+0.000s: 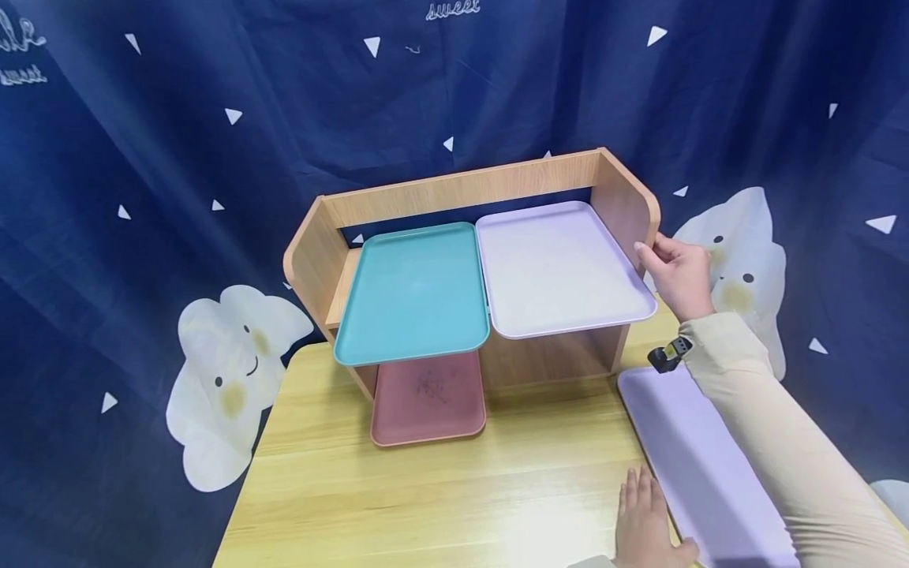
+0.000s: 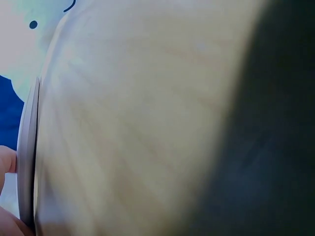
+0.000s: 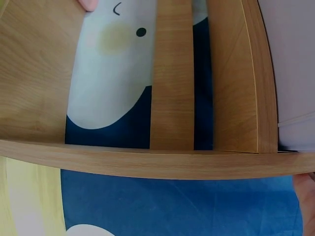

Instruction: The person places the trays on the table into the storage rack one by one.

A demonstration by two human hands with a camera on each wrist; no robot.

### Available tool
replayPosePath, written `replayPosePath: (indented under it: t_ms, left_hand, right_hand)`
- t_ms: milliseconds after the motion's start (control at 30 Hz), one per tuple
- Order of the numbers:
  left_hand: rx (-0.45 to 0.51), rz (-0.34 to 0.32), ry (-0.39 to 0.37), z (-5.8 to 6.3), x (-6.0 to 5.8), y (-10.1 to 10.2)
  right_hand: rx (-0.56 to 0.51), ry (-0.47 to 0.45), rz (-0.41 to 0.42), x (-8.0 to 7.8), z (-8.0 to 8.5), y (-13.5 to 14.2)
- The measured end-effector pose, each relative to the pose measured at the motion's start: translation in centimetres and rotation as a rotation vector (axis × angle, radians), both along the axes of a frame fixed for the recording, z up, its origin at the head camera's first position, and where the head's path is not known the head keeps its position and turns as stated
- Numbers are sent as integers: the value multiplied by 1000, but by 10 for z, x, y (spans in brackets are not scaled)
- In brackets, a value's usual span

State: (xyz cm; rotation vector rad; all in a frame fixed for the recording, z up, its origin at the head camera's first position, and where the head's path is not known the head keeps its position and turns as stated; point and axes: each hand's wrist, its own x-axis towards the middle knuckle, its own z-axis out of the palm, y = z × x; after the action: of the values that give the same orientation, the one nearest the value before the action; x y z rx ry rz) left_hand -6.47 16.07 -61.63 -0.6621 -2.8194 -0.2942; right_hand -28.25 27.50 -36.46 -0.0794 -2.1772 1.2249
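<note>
My right hand [image 1: 678,276] pinches the front edge of the right side panel [image 1: 628,201] of a wooden desktop shelf, thumb toward the inner face. Part of that hand shows at the right border of the right wrist view. My left hand [image 1: 648,521] lies low at the right with fingers straight, its thumb over the left edge of a long lilac tray [image 1: 699,457] on the table. Fingertips [image 2: 7,160] touch a pale rim in the left wrist view. On the shelf top, a teal tray [image 1: 415,292] sits left of a pale lilac tray [image 1: 561,268].
A dusty-pink tray [image 1: 428,402] projects from beneath the shelf's left half onto the wooden table [image 1: 398,505]. Both upper trays overhang the shelf front. Behind hangs a dark blue curtain [image 1: 454,87] with white triangles and smiling clouds.
</note>
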Motion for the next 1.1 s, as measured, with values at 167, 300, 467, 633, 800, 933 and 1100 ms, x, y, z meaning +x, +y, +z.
replayPosePath:
  t_ms: [167,300,467,633,800,933,1100]
  left_hand:
    - [55,13,-52,5,-3,-5]
    - [120,19,-128,11,-6,-9]
    - [294,30,-269,16,-12,-13]
    - [662,76,-485,22,-18,-17]
    - [1034,179,-621,27,-22,-22]
    - [1166,243,-665,26,-25,-24]
    - [1306,274,-737,26,-28,-27]
  right_hand:
    - [-13,8,10,0,0,-1]
    - [-14,27,15,0,0,-1]
    - [-10,21,10,-1,-1,-1]
    - [8,-11,-9,-1,-1,-1]
    - [16,-26,-6,-2,-2,-1]
    - [14,-28,-3,-2,-2,0]
    - [4,0,4,-1,-1,0]
